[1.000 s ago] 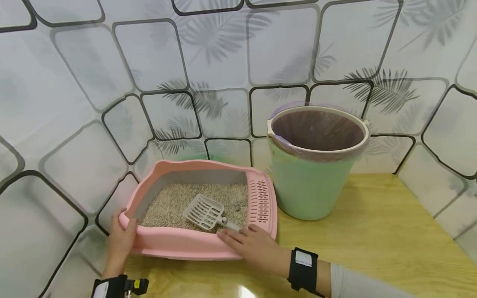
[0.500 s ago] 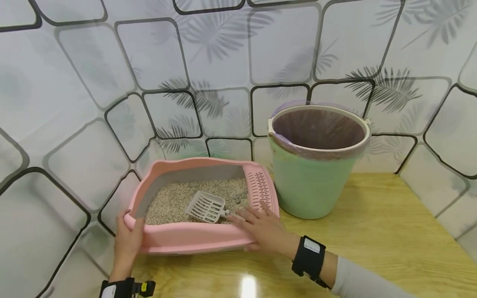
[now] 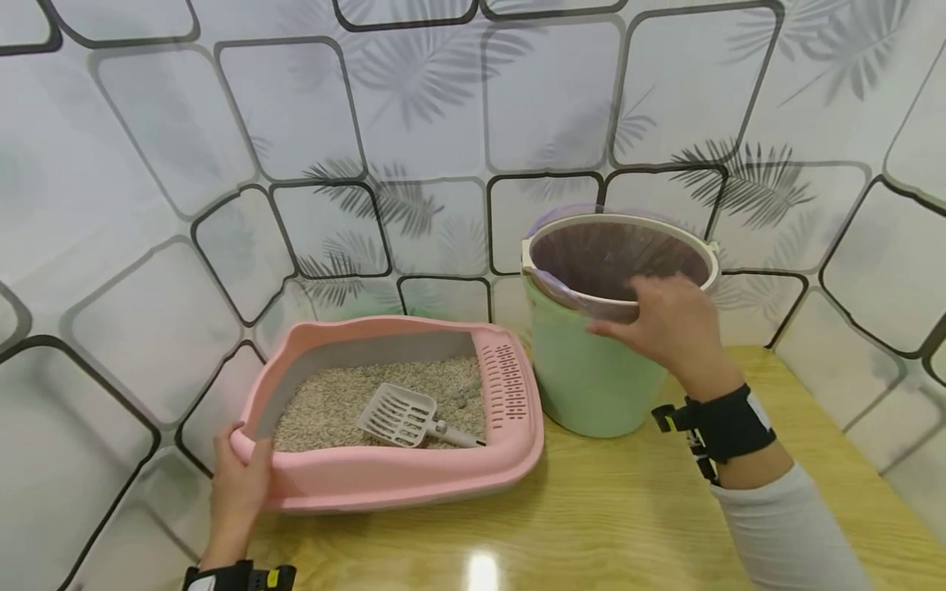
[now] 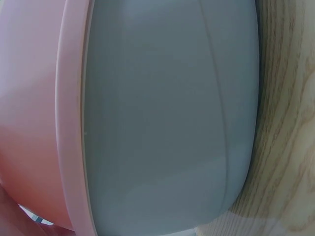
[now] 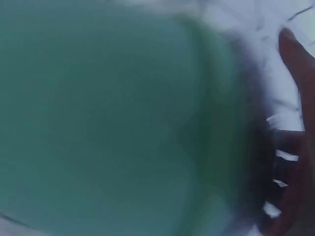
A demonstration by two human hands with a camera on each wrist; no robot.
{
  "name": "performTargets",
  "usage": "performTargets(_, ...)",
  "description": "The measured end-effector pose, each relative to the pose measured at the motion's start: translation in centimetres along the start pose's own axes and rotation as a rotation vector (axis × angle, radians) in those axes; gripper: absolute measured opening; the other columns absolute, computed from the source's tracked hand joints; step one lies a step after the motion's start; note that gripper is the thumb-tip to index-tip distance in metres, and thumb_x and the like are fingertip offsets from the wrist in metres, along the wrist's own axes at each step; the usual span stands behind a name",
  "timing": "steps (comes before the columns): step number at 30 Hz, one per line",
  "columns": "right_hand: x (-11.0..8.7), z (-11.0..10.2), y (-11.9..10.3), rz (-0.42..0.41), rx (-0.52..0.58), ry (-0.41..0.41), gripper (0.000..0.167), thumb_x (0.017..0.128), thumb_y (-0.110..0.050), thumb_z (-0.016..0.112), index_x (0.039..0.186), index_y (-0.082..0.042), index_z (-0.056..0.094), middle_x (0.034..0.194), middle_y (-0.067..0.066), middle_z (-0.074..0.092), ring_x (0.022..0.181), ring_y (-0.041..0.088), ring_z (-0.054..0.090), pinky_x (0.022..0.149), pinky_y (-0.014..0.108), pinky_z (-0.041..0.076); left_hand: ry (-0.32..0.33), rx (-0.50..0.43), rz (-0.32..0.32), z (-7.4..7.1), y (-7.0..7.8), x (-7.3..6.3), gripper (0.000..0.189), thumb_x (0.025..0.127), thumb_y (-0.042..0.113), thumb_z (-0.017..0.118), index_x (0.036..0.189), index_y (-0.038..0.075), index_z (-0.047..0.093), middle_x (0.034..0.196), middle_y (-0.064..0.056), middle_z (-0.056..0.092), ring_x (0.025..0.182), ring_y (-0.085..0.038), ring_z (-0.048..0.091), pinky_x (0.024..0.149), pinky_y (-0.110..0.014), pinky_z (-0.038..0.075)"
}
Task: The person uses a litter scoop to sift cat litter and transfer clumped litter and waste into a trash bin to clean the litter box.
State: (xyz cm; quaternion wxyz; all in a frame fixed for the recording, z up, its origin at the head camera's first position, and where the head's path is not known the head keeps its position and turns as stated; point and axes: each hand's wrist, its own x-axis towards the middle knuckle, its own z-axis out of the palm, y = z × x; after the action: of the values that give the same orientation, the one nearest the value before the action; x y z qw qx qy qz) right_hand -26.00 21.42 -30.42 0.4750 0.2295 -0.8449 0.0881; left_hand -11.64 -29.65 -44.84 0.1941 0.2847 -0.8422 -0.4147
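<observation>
In the head view a pink litter box point(image 3: 399, 484) with grey inner walls stands on the table, part-filled with litter point(image 3: 310, 410). A pale slotted litter scoop point(image 3: 399, 414) lies on the litter, its handle towards the front right corner. My left hand point(image 3: 240, 484) grips the box's front left corner, thumb on the outside. My right hand point(image 3: 676, 324) is at the front rim of a green bin point(image 3: 591, 369), thumb apart from the fingers; it is blurred. A thin purple bag point(image 3: 562, 283) lines the bin. In the right wrist view the bin's wall point(image 5: 108, 123) fills most of the picture.
The wooden table point(image 3: 591, 525) runs along the front and to the right. Patterned white curtain-like walls point(image 3: 429, 115) close off the back and sides. The bin stands close by the box's perforated right end point(image 3: 506, 382).
My right hand has left the front right edge of the litter box and moved up and right to the bin's rim. My left hand has stayed on the box's corner.
</observation>
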Motion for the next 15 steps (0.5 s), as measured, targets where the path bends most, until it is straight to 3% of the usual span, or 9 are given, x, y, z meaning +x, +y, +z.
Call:
performTargets(1,-0.3,0.5,0.6,-0.011,-0.014,-0.033,0.09,0.07,-0.092,0.039,0.073,-0.005,0.062,0.065,0.013,0.061,0.057,0.032,0.055,0.051,0.04,0.042,0.002,-0.001,0.006,-0.1,-0.1,0.0,0.059,0.097,0.04,0.04,0.148,0.016,0.022,0.145,-0.035,0.036,0.115,-0.053,0.045,0.085,-0.063,0.037)
performTargets(2,-0.5,1.0,1.1,-0.026,-0.024,-0.045,0.084,0.069,-0.091,0.044,0.06,-0.008,0.052,0.051,0.009,0.05,0.043,0.027,0.041,0.041,0.036,0.028,0.006,-0.004,0.01,-0.2,-0.1,0.0,0.059,0.098,0.041,0.04,0.148,0.016,0.022,0.146,-0.034,0.036,0.117,-0.053,0.044,0.086,-0.063,0.036)
performTargets(3,-0.6,1.5,1.4,-0.049,-0.023,-0.03,0.079,0.069,-0.088,0.051,0.052,-0.011,0.042,0.044,0.005,0.038,0.037,0.021,0.028,0.04,0.032,0.015,0.007,-0.006,0.01,-0.3,-0.2,0.0,0.059,0.098,0.042,0.04,0.148,0.017,0.022,0.146,-0.033,0.036,0.118,-0.053,0.044,0.087,-0.063,0.036)
performTargets(4,-0.7,2.0,1.6,-0.065,-0.012,-0.007,0.077,0.068,-0.085,0.056,0.05,-0.013,0.034,0.043,0.002,0.032,0.037,0.018,0.023,0.042,0.03,0.011,0.008,-0.009,0.011,-0.4,-0.3,-0.1,0.059,0.098,0.042,0.04,0.148,0.017,0.022,0.147,-0.033,0.035,0.119,-0.054,0.043,0.088,-0.064,0.035)
performTargets(7,-0.7,2.9,1.8,-0.089,0.0,0.059,0.076,0.07,-0.084,0.054,0.05,-0.016,0.029,0.043,-0.002,0.026,0.038,0.013,0.016,0.045,0.027,0.006,-0.002,-0.004,0.011,-0.7,-0.3,-0.1,0.061,0.098,0.042,0.04,0.149,0.016,0.02,0.147,-0.034,0.034,0.121,-0.055,0.042,0.09,-0.066,0.034)
performTargets(10,-0.6,3.1,1.9,-0.097,0.007,0.097,0.079,0.074,-0.089,0.041,0.05,-0.015,0.027,0.043,-0.002,0.024,0.039,0.012,0.014,0.046,0.027,0.005,-0.027,0.048,0.032,-1.1,0.1,0.0,0.066,0.097,0.039,0.042,0.152,0.014,0.015,0.149,-0.037,0.028,0.128,-0.056,0.034,0.096,-0.068,0.031)
performTargets(13,-0.6,2.9,2.0,-0.101,0.002,0.097,0.08,0.075,-0.09,0.037,0.05,-0.014,0.027,0.042,-0.001,0.025,0.039,0.013,0.014,0.046,0.027,0.005,-0.029,0.18,0.133,-1.5,2.0,-0.3,0.073,0.096,0.04,0.046,0.154,0.012,0.011,0.151,-0.04,0.015,0.137,-0.059,0.015,0.1,-0.076,0.02)
performTargets(15,-0.6,2.8,2.1,-0.106,-0.001,0.092,0.08,0.074,-0.09,0.038,0.05,-0.014,0.027,0.042,0.0,0.026,0.039,0.012,0.014,0.046,0.027,0.005,-0.032,0.3,0.244,-1.8,4.5,-0.9,0.074,0.095,0.043,0.049,0.153,0.013,0.015,0.151,-0.04,0.012,0.138,-0.06,0.01,0.097,-0.08,0.017)
